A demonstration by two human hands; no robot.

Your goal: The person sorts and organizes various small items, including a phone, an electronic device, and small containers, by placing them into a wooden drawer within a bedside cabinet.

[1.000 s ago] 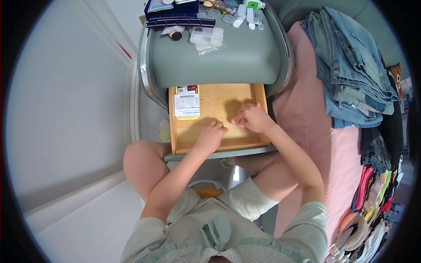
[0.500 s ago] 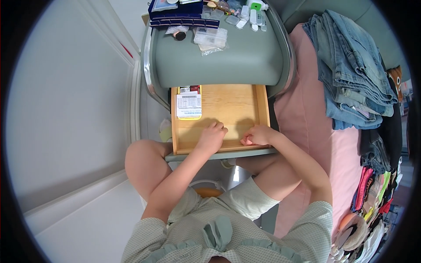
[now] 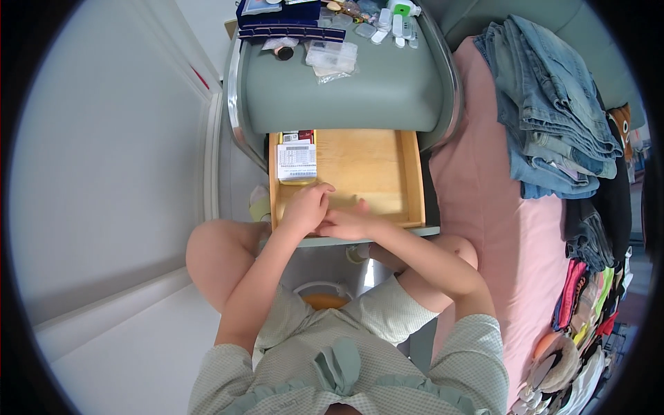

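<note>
Honey-yellow wood lines the drawer [image 3: 366, 166], behind a grey-green front panel [image 3: 387, 236], and inside it a yellow tray [image 3: 297, 182] carries a white card [image 3: 296, 162] patterned with a grey printed grid. The worktop [image 3: 346, 100] is plain grey-green with silver edging [image 3: 235, 90], bearing a navy case [image 3: 290, 32], a clear colourless box [image 3: 332, 55] and a white bottle [image 3: 403, 8] marked bright green. The person's shirt [image 3: 290, 366] and shorts [image 3: 394, 311] share a fine pale green-and-white check, the bow [image 3: 338, 366] being solid sage, while light and mid-blue faded jeans [image 3: 564, 90] lie on a plain pink sheet [image 3: 498, 228], near pink, lime, red and black clothes [image 3: 570, 287].
</note>
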